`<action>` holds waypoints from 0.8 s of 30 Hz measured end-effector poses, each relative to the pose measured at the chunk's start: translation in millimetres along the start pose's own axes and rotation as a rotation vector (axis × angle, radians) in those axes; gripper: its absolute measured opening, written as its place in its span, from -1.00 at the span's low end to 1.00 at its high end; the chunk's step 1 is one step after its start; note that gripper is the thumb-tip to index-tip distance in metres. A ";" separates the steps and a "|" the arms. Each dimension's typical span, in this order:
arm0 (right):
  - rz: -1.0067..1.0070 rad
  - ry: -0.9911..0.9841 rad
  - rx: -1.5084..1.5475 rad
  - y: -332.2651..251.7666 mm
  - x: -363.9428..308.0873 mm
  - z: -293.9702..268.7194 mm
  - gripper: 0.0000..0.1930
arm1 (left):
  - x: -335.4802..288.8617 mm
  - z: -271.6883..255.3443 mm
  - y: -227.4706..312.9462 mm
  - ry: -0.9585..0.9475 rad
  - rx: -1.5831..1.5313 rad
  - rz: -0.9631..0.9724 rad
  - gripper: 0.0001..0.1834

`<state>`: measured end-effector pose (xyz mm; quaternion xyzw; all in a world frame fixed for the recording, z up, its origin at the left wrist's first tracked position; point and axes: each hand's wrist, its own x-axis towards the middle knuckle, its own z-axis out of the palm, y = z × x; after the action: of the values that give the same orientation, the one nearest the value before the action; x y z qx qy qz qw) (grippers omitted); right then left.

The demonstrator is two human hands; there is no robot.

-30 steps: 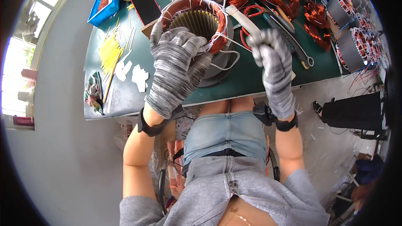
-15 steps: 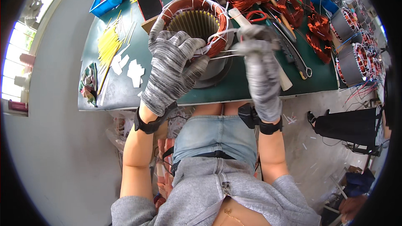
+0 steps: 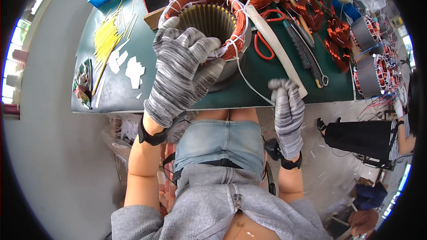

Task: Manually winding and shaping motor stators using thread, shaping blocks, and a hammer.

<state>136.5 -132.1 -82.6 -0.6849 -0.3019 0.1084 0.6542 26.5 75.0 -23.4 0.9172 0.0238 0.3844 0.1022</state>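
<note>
While the stator is standing on the table, the left hand is gripping its near rim, fingers bending over the edge. At the table's front, the right hand is pinching a white cord between its fingers, and this cord is curving from the stator's rim. 1 pale strip is lying across the scissors.
</note>
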 end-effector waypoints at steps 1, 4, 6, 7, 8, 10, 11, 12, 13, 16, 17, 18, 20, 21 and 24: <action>-0.204 -0.003 -0.151 -9.0 13.5 6.3 -0.93 | 0.0 1.9 1.1 0.012 0.007 -0.021 -0.67; -0.437 0.004 -0.393 -35.7 43.2 38.9 -0.80 | -3.4 10.0 2.8 0.131 -0.010 -0.141 -0.62; -0.437 -0.058 -0.477 -39.6 50.1 49.4 -0.76 | -5.9 14.7 9.5 0.200 -0.054 -0.262 -0.62; -0.412 -0.098 -0.400 -35.8 49.1 50.7 -0.81 | -4.8 11.8 7.8 0.174 0.030 -0.214 -0.61; -0.411 -0.111 -0.413 -31.8 48.2 54.1 -0.81 | -7.0 6.4 9.1 0.095 0.032 -0.236 -0.60; -0.335 0.047 -0.020 -24.5 47.0 59.5 -0.84 | -6.8 7.6 8.2 0.128 -0.007 -0.199 -0.59; -0.026 0.130 0.034 -28.7 45.9 54.3 -0.87 | -9.5 10.2 7.8 0.146 -0.045 -0.202 -0.57; 0.293 0.093 0.383 -59.4 49.3 56.5 -0.85 | -9.6 9.7 9.0 0.131 -0.072 -0.229 -0.58; 0.359 -0.097 0.494 -60.9 48.6 47.6 -0.81 | -12.6 13.9 8.4 0.163 -0.062 -0.234 -0.58; 0.733 -0.608 0.468 -94.3 68.3 16.0 -0.70 | -5.9 20.8 13.3 0.243 -0.009 -0.303 -0.80; 0.740 -0.601 0.453 -103.1 76.2 19.9 -0.70 | -7.6 22.5 13.2 0.258 -0.044 -0.291 -0.79; 0.667 -0.539 0.340 -113.0 83.1 24.1 -0.72 | -9.3 23.2 13.3 0.271 -0.081 -0.279 -0.77; 0.273 -0.504 -0.179 -115.9 99.8 56.1 -0.68 | -16.8 27.8 8.2 0.283 -0.017 -0.238 -0.76; 0.406 -0.557 -0.094 -124.8 110.2 62.9 -0.69 | -14.3 27.6 6.6 0.295 -0.050 -0.230 -0.75; 0.438 -0.525 0.024 -129.7 95.7 57.7 -0.80 | -8.1 14.4 5.6 0.225 -0.073 -0.283 -0.76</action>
<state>145.9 -36.0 58.7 -0.6746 -0.3044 0.4223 0.5234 30.9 66.1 -37.8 0.8515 0.1501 0.4670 0.1853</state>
